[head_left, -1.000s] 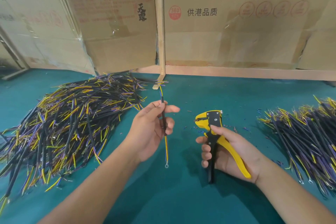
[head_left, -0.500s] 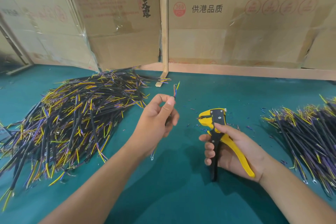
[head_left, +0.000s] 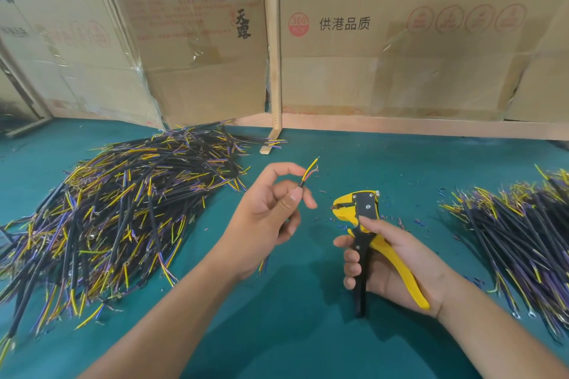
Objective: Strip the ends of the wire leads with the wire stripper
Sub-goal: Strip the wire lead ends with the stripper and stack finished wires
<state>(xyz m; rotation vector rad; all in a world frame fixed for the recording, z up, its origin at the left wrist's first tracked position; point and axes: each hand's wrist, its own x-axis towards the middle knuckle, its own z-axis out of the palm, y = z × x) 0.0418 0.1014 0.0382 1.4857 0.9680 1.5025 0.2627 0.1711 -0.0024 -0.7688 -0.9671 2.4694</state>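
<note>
Small assembly workshop bench. Teal mat (head_left: 292,332) under my hands, bulk heap of cut wire leads (head_left: 117,215) out past my left hand (head_left: 264,218), second pile (head_left: 517,240) beyond my right hand (head_left: 397,268), taped shipping cartons (head_left: 400,40) stacked ahead of both.

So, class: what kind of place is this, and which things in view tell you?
Probably a small workshop bench for wiring assembly. A big pile of cut wire leads lies on the green mat, the right hand grips a yellow wire stripper, and cardboard cartons line the back.

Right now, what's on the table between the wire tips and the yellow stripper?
In the head view, only green mat with tiny insulation scraps lies between the wire tips and the stripper.
</note>
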